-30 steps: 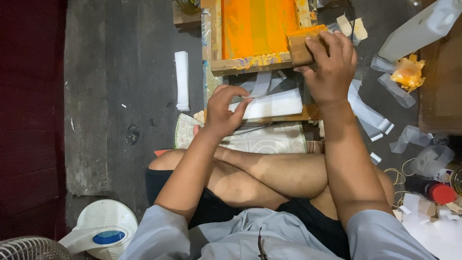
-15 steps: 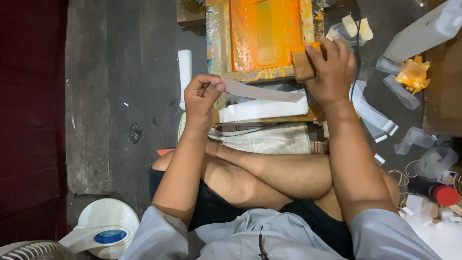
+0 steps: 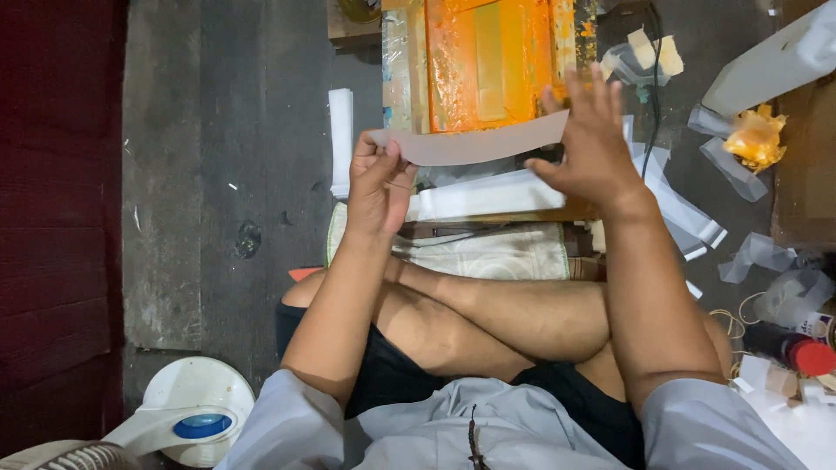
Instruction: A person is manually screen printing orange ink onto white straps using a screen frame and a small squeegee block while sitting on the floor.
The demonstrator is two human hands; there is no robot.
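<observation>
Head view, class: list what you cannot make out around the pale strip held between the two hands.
- Right hand: motion-blurred; grip on the pale strip unclear.
- Orange screen frame: far end cut off by the top edge.
- Stack of white strips: partly behind the left hand.
- Fan base: cut by the bottom edge.

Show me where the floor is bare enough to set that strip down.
Bare floor lies left of the white stack, up to the red mat. Crowded right of the frame: scraps, yellow wad, bottle.
</observation>
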